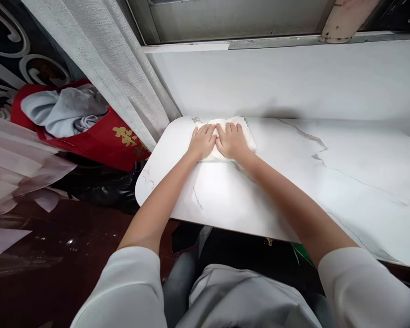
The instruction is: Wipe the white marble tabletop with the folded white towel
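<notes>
A white cloth (217,156) lies flat near the back of a white marble-patterned tabletop (222,191), toward its rounded left end. My left hand (203,142) presses down on the cloth's left part with fingers stretched out. Right beside it, my right hand (232,141) lies on the cloth too, fingers spread and pointing at the wall. The two thumbs nearly meet. Neither hand is closed around anything. The cloth's underside is hidden, and parts of its top are covered by the hands.
Behind the table rises a white wall (276,77) with a ledge above it. A pale curtain (123,59) hangs at the table's left corner. Farther left, a red bag (99,148) holds grey cloth (68,111). A black plastic bag (112,191) lies on the dark red floor.
</notes>
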Available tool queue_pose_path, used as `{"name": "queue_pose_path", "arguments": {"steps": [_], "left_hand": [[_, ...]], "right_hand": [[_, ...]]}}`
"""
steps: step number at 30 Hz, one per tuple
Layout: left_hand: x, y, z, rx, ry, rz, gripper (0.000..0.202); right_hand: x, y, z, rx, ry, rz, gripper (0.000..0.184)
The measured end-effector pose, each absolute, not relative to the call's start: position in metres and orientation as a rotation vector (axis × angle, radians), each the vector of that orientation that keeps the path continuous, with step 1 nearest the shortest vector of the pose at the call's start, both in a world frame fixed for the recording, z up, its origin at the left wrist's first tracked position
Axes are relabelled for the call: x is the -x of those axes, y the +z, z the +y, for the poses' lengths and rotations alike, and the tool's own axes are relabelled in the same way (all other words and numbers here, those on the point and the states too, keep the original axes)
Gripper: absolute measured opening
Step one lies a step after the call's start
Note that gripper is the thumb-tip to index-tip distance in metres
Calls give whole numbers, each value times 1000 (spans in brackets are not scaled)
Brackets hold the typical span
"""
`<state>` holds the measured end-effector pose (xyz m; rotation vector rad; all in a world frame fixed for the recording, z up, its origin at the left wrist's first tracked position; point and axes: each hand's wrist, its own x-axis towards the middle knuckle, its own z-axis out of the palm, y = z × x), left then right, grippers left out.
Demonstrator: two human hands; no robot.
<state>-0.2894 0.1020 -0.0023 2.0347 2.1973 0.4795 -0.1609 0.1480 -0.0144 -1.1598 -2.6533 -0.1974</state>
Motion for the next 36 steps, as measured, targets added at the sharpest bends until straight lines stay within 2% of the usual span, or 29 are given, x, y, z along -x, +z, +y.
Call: {"name": "queue_pose_path", "arguments": {"steps": [11, 19, 28, 36], "left_hand": [[322, -5, 158, -2044, 539, 2196, 50], [340, -5, 158, -2073, 497, 2165, 52], [351, -4, 102, -2061, 445, 2191, 53], [332, -3, 1, -2150, 385, 2171, 53]], "right_hand": [[195, -19, 203, 1164, -178, -2567, 53], [209, -12, 199, 1204, -201, -2588, 55], [214, -18, 152, 1032, -125, -2600, 57], [187, -15, 48, 1025, -123, -2603, 59]]}}
